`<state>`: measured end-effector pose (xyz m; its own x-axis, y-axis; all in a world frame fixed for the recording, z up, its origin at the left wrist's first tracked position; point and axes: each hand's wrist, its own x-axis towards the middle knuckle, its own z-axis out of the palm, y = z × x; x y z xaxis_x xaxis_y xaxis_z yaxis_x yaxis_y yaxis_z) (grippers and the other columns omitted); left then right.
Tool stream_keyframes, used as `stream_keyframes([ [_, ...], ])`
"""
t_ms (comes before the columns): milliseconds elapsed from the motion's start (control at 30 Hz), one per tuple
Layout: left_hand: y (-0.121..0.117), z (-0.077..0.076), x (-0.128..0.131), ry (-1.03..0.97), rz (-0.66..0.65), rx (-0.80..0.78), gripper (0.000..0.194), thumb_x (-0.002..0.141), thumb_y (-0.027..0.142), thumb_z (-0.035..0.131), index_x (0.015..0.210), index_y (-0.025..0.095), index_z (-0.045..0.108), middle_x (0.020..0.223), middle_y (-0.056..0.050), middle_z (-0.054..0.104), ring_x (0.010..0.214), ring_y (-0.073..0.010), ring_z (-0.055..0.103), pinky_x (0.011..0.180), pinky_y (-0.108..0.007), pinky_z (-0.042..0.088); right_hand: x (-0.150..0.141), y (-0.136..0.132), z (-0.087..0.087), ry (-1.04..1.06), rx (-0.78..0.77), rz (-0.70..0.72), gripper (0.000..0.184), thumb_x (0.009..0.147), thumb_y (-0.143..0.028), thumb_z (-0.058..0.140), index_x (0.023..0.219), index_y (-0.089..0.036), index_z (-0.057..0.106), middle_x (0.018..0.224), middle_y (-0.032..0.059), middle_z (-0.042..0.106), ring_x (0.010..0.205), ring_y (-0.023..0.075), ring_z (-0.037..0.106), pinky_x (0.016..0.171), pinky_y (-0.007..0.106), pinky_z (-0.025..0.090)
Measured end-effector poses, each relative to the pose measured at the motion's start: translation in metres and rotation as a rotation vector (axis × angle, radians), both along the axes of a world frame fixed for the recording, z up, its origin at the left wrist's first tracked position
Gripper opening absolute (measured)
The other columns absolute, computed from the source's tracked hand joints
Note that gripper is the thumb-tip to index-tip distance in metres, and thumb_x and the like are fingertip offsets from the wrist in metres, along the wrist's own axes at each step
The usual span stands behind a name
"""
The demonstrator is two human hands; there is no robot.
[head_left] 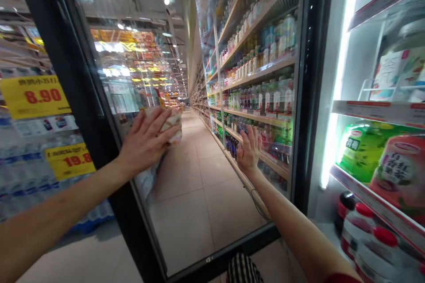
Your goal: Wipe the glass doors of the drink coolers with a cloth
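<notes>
A tall glass cooler door (229, 251) with a black frame stands open in front of me. My left hand (146, 139) is spread over a pale, patterned cloth (172, 126) and presses it against the glass on the door's left half. Part of the cloth lies hidden under my fingers. On the right half, my right hand (249, 148) has its fingers stretched up flat at the glass, holding nothing. Rows of bottles and a long aisle show in or through the pane.
Right of the door, lit cooler shelves (381, 112) hold a green pack (357, 152), a pink bottle (400, 172) and red-capped bottles (375, 234). To the left are yellow price signs (36, 97) above stacked bottled water (20, 181). Striped fabric (244, 269) shows below the door.
</notes>
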<state>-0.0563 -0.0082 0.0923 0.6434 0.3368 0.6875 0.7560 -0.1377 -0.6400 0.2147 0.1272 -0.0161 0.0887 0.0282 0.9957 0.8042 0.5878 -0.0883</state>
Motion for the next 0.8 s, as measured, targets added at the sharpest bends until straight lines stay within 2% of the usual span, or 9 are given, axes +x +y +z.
stream_keyframes([
  [200, 0.005, -0.025, 0.004, 0.482, -0.203, -0.318, 0.038, 0.084, 0.027, 0.047, 0.121, 0.033, 0.047, 0.140, 0.002, 0.039, 0.132, -0.0160, 0.028, 0.112, -0.040, 0.015, -0.002, -0.001, -0.003, -0.003, -0.023, 0.001, 0.052, 0.085, -0.020, 0.036, 0.136, -0.022, 0.029, 0.144, 0.0097, 0.030, 0.136, 0.0236, 0.019, 0.107, 0.050, 0.021],
  [300, 0.011, -0.010, 0.007, 0.215, -0.124, -0.146, 0.044, 0.083, 0.024, 0.050, 0.125, 0.030, 0.044, 0.145, -0.001, 0.029, 0.134, -0.0213, 0.022, 0.111, -0.044, 0.017, -0.002, 0.000, -0.005, -0.014, -0.009, 0.000, 0.053, 0.085, -0.020, 0.036, 0.137, -0.023, 0.028, 0.145, 0.0089, 0.028, 0.136, 0.0236, 0.019, 0.107, 0.050, 0.021],
  [367, 0.014, -0.009, 0.011, 0.057, -0.099, -0.029, 0.044, 0.082, 0.022, 0.051, 0.125, 0.028, 0.044, 0.147, -0.003, 0.022, 0.135, -0.0240, 0.020, 0.111, -0.045, 0.017, -0.001, 0.001, -0.006, -0.014, -0.004, -0.004, 0.053, 0.085, -0.020, 0.036, 0.137, -0.023, 0.028, 0.145, 0.0086, 0.028, 0.136, 0.0238, 0.019, 0.107, 0.051, 0.021],
  [433, 0.014, -0.027, 0.017, 0.137, -0.135, -0.083, 0.040, 0.083, 0.023, 0.049, 0.123, 0.028, 0.047, 0.146, -0.001, 0.025, 0.135, -0.0222, 0.020, 0.112, -0.043, 0.016, -0.001, 0.001, -0.007, -0.014, -0.007, -0.001, 0.053, 0.084, -0.021, 0.036, 0.137, -0.024, 0.028, 0.146, 0.0085, 0.027, 0.136, 0.0240, 0.019, 0.107, 0.051, 0.021],
  [500, 0.013, -0.054, 0.023, 0.402, -0.191, -0.281, 0.035, 0.085, 0.027, 0.046, 0.120, 0.030, 0.048, 0.143, 0.002, 0.033, 0.134, -0.0173, 0.022, 0.112, -0.037, 0.019, 0.000, 0.001, -0.008, -0.021, -0.007, 0.005, 0.053, 0.084, -0.021, 0.036, 0.137, -0.024, 0.028, 0.145, 0.0085, 0.028, 0.136, 0.0240, 0.019, 0.107, 0.051, 0.020],
  [567, 0.011, -0.068, 0.025, 0.571, -0.240, -0.379, 0.031, 0.087, 0.030, 0.044, 0.117, 0.030, 0.051, 0.141, 0.006, 0.035, 0.133, -0.0126, 0.024, 0.110, -0.030, 0.024, 0.000, 0.001, -0.010, -0.036, -0.005, 0.007, 0.053, 0.084, -0.021, 0.037, 0.137, -0.024, 0.028, 0.145, 0.0085, 0.028, 0.136, 0.0239, 0.019, 0.107, 0.050, 0.021],
  [633, 0.010, -0.058, 0.024, 0.519, -0.184, -0.341, 0.035, 0.086, 0.028, 0.044, 0.121, 0.029, 0.047, 0.142, 0.003, 0.033, 0.134, -0.0142, 0.023, 0.110, -0.032, 0.024, 0.001, 0.001, -0.012, -0.047, -0.005, 0.005, 0.054, 0.084, -0.021, 0.037, 0.137, -0.024, 0.028, 0.145, 0.0085, 0.029, 0.136, 0.0237, 0.019, 0.107, 0.050, 0.021],
  [733, 0.011, -0.024, 0.022, 0.185, -0.047, -0.119, 0.043, 0.084, 0.022, 0.047, 0.126, 0.028, 0.042, 0.145, -0.004, 0.029, 0.136, -0.0190, 0.017, 0.110, -0.040, 0.021, 0.001, 0.000, -0.014, -0.038, -0.016, -0.002, 0.053, 0.084, -0.021, 0.037, 0.137, -0.025, 0.028, 0.145, 0.0086, 0.029, 0.136, 0.0237, 0.020, 0.107, 0.050, 0.021],
  [800, 0.010, -0.020, 0.024, 0.109, -0.043, -0.071, 0.041, 0.084, 0.022, 0.047, 0.124, 0.027, 0.044, 0.144, -0.005, 0.029, 0.136, -0.0204, 0.016, 0.110, -0.042, 0.021, 0.000, 0.000, -0.014, -0.032, -0.021, -0.005, 0.053, 0.084, -0.021, 0.037, 0.136, -0.024, 0.029, 0.145, 0.0087, 0.029, 0.136, 0.0239, 0.020, 0.107, 0.050, 0.021],
])
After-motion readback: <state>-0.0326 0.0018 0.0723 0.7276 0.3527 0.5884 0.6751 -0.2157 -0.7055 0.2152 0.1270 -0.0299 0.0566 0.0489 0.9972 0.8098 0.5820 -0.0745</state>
